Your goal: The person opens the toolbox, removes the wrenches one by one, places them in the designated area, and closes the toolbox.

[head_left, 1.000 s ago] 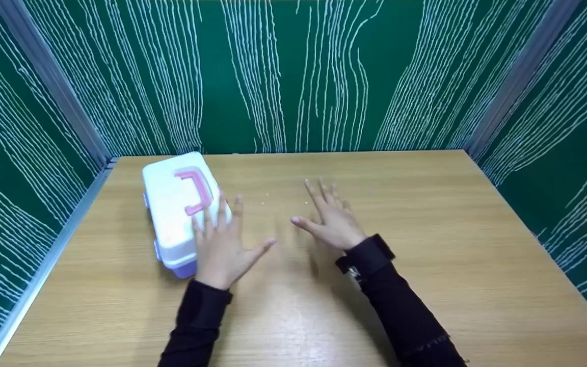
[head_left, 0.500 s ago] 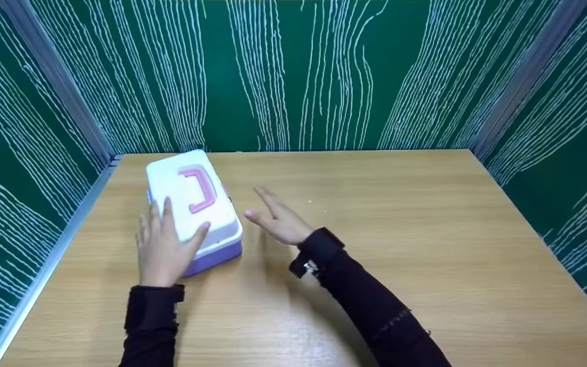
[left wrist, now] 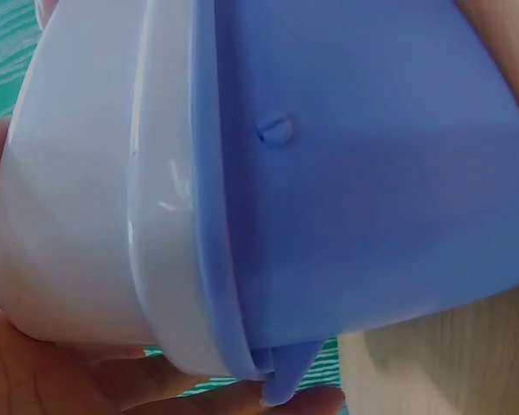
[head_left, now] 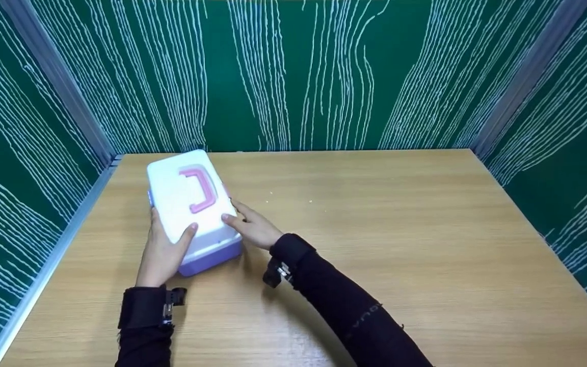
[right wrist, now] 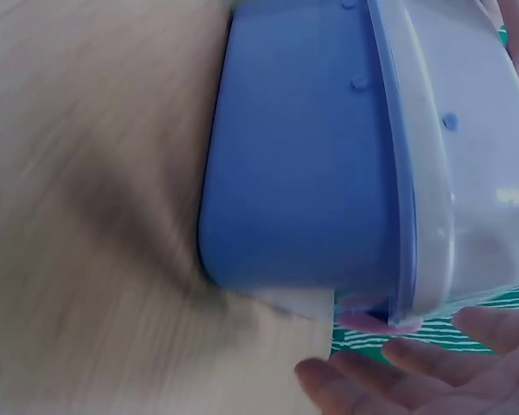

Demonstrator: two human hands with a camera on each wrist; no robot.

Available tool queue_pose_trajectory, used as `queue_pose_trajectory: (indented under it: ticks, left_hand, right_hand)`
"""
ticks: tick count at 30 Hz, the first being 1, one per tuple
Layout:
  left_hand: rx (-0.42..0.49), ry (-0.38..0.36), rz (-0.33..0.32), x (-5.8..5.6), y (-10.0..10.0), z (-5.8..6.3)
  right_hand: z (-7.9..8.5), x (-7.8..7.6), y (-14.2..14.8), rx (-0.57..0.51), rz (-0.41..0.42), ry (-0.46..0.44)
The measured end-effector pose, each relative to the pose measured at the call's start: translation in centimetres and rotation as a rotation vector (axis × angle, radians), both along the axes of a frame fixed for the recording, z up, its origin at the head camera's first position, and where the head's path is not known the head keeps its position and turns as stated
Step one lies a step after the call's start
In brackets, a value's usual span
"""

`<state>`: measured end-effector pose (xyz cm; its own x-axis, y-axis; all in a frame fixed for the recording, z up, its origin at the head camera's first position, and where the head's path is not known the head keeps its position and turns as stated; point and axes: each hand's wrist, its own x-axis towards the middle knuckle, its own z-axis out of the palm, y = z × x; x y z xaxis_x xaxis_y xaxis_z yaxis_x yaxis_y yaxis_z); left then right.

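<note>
A plastic storage box (head_left: pixel 168 196) with a white lid and a purple-blue base (head_left: pixel 213 258) stands at the table's left, its lid down. Its pink handle (head_left: pixel 207 191) lies folded on top. My left hand (head_left: pixel 161 255) holds the near left corner, thumb on the lid and fingers along the side. In the left wrist view those fingers pass by a blue latch (left wrist: pixel 291 372). At the right side is my right hand (head_left: pixel 255 228), its thumb at the lid's edge. The right wrist view shows its fingers extended near a pink latch (right wrist: pixel 381 322).
The wooden table (head_left: pixel 375 229) extends to the right of the box. A few tiny pale specks lie behind the right hand. Green walls (head_left: pixel 252 76) with white wavy lines enclose the back and sides, with grey posts at the corners.
My left hand has moved left from over the lid to the box's near left corner. My right hand has moved left across the table to the box's right side.
</note>
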<state>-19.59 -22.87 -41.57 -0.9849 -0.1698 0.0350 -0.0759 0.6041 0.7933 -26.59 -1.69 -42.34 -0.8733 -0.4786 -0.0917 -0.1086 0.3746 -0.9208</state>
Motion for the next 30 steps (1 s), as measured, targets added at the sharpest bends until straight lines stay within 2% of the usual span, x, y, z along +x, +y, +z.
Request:
queue_pose_trajectory:
  ticks: [5, 14, 20, 30]
  left_hand:
    - [0.008, -0.004, -0.015, 0.0, 0.1, 0.1]
    - [0.010, -0.010, -0.010, 0.1, 0.4, -0.3]
    - [0.010, -0.012, -0.033, 0.1, 0.5, -0.5]
    - [-0.034, -0.048, -0.065, 0.4, 1.0, 0.0]
  right_hand:
    - [-0.2, 0.0, -0.2, -0.062, -0.016, 0.006]
    - [-0.8, 0.2, 0.4, -0.072, -0.010, 0.032]
    - [-0.9, 0.4, 0.7, -0.093, -0.021, 0.038]
    - [-0.4, 0.5, 1.4, -0.083, -0.051, 0.055]
